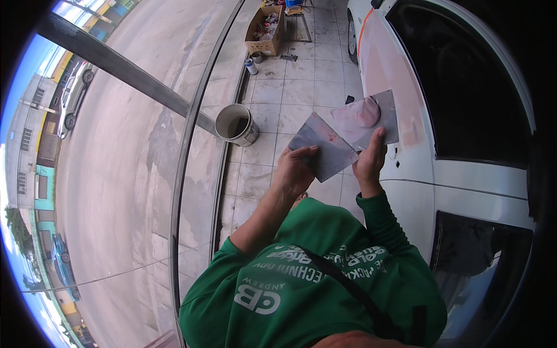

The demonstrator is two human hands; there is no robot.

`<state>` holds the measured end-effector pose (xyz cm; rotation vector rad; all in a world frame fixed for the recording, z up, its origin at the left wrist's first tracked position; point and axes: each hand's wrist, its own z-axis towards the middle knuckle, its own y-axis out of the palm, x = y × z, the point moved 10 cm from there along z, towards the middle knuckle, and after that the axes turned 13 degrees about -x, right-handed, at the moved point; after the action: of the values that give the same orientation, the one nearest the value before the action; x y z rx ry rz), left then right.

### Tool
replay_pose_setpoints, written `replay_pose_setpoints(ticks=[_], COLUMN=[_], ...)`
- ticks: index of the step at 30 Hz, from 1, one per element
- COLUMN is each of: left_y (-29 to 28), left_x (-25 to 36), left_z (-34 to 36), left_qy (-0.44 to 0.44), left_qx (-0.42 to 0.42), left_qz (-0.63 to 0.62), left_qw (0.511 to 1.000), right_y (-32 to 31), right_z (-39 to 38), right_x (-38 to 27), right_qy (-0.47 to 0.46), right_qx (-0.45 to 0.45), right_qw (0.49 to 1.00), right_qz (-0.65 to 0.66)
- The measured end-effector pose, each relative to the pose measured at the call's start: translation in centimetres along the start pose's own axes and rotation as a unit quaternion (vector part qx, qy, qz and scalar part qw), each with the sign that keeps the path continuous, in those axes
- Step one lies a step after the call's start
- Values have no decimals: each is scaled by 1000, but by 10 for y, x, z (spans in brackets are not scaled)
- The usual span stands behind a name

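Note:
My left hand [295, 168] is closed on a flat grey square spreader [325, 152], thumb on top, with pinkish smears near its far edge. My right hand [370, 162] grips a second grey plate [390, 119], its thumb pressed on the face. On that plate lies a smooth mound of pink paste [364, 112] that looks like body filler. The spreader's right corner meets or overlaps the lower left edge of the plate; whether they touch I cannot tell. The fingers beneath both are mostly hidden.
Close on the right stands a white car [406, 191] with a pinkish patch [400, 87] on its side. A bucket [237, 124] sits on the tiled floor to the left, near a metal-framed edge. Farther off are a spray can [250, 66] and a cardboard box [265, 32] of odds and ends.

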<state>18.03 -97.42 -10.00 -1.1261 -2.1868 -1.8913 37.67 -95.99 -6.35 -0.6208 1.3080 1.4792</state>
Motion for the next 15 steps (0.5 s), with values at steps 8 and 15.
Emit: replay_pose_setpoints(ticks=[8, 15], left_y=[8, 146], left_x=[19, 94], left_z=[20, -5], left_qy=[15, 335], left_qx=[32, -183], left_qz=[52, 327], left_qw=[998, 864], right_y=[29, 2], right_z=[-36, -20], right_x=[-21, 27], right_qy=[9, 182], right_qx=[-262, -210], right_qw=[934, 955], right_qz=[-245, -101])
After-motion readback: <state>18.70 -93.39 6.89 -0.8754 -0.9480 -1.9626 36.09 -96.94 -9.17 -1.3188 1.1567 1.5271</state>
